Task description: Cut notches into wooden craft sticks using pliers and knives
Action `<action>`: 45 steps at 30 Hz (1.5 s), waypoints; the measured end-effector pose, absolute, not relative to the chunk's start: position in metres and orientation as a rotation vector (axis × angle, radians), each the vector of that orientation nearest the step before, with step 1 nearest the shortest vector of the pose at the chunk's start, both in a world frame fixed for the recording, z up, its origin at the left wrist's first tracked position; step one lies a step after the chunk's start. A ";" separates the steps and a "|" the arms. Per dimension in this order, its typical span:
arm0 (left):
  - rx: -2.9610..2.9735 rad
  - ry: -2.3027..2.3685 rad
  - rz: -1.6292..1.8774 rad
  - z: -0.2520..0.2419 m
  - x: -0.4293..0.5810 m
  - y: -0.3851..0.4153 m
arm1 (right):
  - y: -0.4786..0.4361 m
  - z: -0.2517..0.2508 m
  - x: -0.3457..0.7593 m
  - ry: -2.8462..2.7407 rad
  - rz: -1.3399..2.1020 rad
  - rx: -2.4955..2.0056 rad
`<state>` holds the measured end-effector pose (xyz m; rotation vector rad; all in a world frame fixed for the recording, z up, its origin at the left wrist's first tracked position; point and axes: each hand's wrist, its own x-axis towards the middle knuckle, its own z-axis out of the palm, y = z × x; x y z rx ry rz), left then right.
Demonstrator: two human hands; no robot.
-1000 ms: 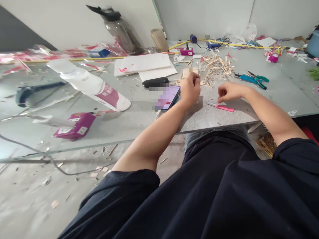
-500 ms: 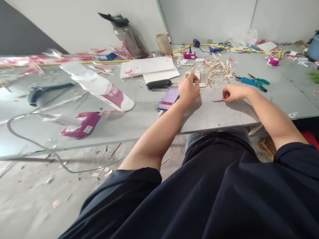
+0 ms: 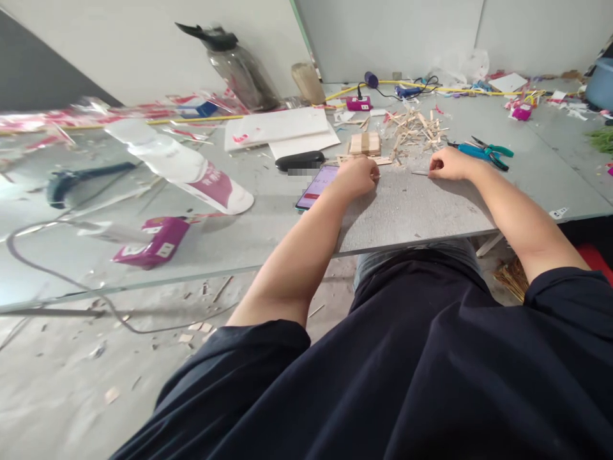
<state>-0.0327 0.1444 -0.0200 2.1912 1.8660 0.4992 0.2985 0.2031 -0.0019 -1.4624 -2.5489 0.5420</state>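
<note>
My left hand (image 3: 358, 175) is closed just in front of a stack of flat wooden sticks (image 3: 364, 144), its wrist beside a phone (image 3: 316, 186) with a lit screen. What its fingertips pinch, if anything, is too small to make out. My right hand (image 3: 450, 164) is closed on a slim grey blade-like tool (image 3: 420, 172), which points left, low over the table; its handle is hidden in the fingers. Behind and between the hands lies a loose heap of wooden sticks and offcuts (image 3: 416, 131). A black oblong case (image 3: 299, 161) lies behind the phone.
Blue-handled pliers (image 3: 483, 152) lie beyond my right hand. To the left are a white bottle (image 3: 191, 169), a purple power strip (image 3: 153, 243) with a cable, and a dark-handled tool (image 3: 86, 179). White papers (image 3: 282, 128) and a large water bottle (image 3: 244, 73) stand farther back.
My left hand has come off the stack toward me and turned lower, uncovering the stack. My right hand, still gripping the slim tool, has shifted slightly away from me. The view has shifted slightly.
</note>
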 end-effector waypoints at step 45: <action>2.294 1.439 0.343 -0.023 0.046 0.207 | 0.225 -0.003 0.319 -2.557 0.527 -1.755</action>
